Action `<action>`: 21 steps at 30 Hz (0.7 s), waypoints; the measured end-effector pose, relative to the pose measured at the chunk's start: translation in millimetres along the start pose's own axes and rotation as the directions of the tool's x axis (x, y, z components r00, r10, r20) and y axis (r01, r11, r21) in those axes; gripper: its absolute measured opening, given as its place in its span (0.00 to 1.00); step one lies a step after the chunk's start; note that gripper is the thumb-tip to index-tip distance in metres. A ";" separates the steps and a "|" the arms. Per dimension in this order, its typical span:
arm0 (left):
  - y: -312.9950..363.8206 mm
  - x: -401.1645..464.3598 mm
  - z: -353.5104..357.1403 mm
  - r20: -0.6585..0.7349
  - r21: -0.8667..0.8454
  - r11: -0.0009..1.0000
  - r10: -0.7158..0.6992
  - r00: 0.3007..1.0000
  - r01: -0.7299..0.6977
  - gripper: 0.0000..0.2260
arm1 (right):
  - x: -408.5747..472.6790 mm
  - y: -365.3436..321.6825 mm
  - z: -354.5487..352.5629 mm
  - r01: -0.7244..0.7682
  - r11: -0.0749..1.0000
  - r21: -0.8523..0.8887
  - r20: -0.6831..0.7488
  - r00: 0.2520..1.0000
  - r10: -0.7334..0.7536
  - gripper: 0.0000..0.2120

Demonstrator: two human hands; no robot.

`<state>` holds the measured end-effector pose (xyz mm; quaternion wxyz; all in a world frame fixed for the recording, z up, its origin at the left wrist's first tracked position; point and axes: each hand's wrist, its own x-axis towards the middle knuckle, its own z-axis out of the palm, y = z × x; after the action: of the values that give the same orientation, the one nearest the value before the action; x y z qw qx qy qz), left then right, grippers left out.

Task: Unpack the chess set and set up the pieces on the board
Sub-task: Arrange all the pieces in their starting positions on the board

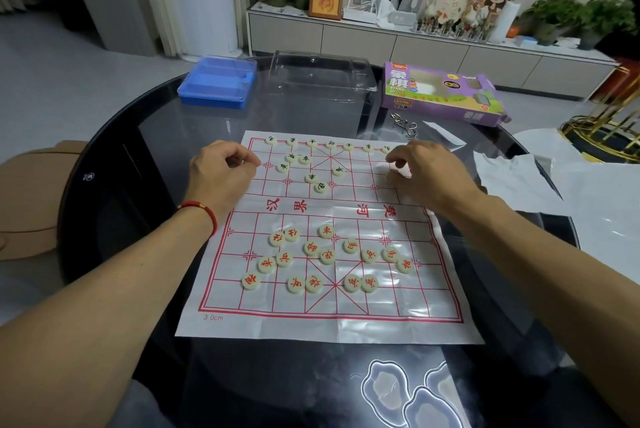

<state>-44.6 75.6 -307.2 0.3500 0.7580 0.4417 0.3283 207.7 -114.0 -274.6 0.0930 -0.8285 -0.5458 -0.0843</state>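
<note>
Fingers (242,164) of the left hand (221,178) are curled inward at the far left edge of the board (329,303); whether they pinch a piece cannot be told, since the fingertips hide it. The right hand (426,174) hovers over the far right corner, its fingers bent down and drawn together around something pale, too hidden to name. A red cord bracelet (204,211) circles the left wrist.

Between the hands, black pieces (311,178) stand partly ordered: a row along the far edge of the board, a few loose ones nearer the middle. Red pieces (327,256) lie scattered on the near half, off the line crossings, several touching each other.

The board is a thin white sheet with red lines, spread flat on a dark round glass desk (138,150). Beyond it sit a blue plastic case (218,84), a clear plastic tray (322,81) and a purple box (443,95). White paper (519,181) lies at the right.
</note>
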 end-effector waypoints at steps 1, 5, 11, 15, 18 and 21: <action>0.0 0.2 0.1 0.000 0.005 1.000 0.002 1.000 -0.002 0.04 | 0.8 -5.3 -0.4 0.027 1.000 0.009 -0.027 0.999 -0.027 0.14; -1.4 0.3 0.5 0.007 0.001 1.000 0.005 1.000 -0.005 0.03 | 14.1 -35.0 3.4 0.144 0.988 0.060 -0.043 0.989 -0.141 0.13; 0.7 -0.8 -2.3 -0.005 -0.017 0.999 0.034 0.999 -0.034 0.05 | 37.9 -60.7 13.5 0.183 0.980 0.078 0.051 0.981 -0.187 0.11; -0.7 -0.7 -2.6 0.007 -0.020 0.999 0.050 0.999 -0.050 0.05 | 35.9 -58.3 8.2 0.221 0.972 0.083 0.084 0.970 -0.228 0.09; -1.0 -0.3 -2.2 0.003 -0.016 0.998 0.054 0.999 -0.054 0.04 | 26.9 -44.5 -5.5 0.243 0.967 0.082 0.091 0.964 -0.250 0.14; -0.3 -0.9 -2.0 0.006 -0.015 0.999 0.052 0.999 -0.052 0.04 | 14.3 -28.4 -12.0 0.241 0.967 0.085 0.115 0.961 -0.250 0.17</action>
<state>-46.7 75.4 -306.5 0.3486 0.7675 0.4184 0.3383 186.7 -93.3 -257.7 0.0764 -0.7543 -0.6516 -0.0240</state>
